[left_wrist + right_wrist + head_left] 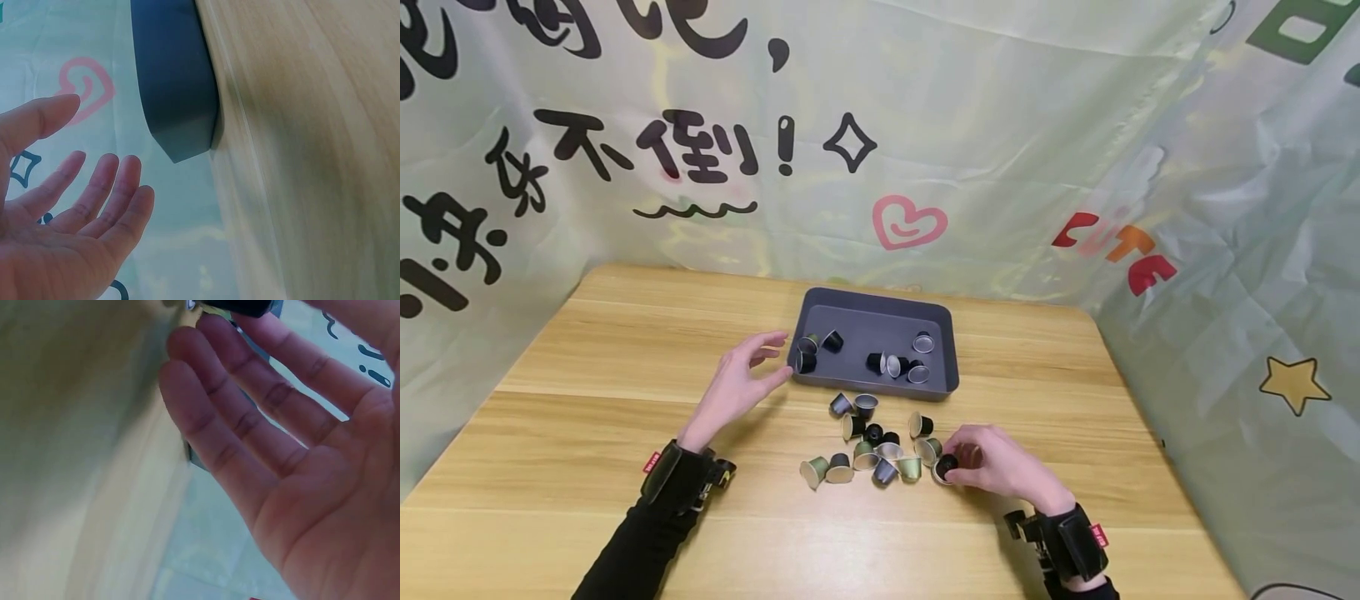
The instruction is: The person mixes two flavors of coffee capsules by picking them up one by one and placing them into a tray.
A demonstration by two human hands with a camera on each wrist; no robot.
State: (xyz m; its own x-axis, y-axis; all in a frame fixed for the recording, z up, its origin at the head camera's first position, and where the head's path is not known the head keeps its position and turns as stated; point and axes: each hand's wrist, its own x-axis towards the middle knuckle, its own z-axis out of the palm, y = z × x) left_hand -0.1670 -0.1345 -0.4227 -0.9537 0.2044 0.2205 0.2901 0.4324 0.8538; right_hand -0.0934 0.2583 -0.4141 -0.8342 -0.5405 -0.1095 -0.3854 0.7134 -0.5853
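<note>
My left hand [741, 383] hovers at the left end of a dark grey tray [880, 302], fingers spread and holding nothing. In the left wrist view its fingers [128, 206] are loosely extended below the tray's outer wall [178, 81]. At the right edge of a group of coffee capsules, my right hand [1000, 462] pinches a black coffee capsule [946, 468] between thumb and index finger. The right wrist view shows part of that dark capsule at its top edge, the other fingers [206, 425] extended. A green capsule [928, 451] sits beside it.
Several capsules in black, green and purple-grey lie in front of the tray, including a green capsule [813, 472] at the left. Inside the tray are several more, among them a black capsule [832, 341]. A printed cloth [1000, 125] hangs behind the wooden table [625, 350].
</note>
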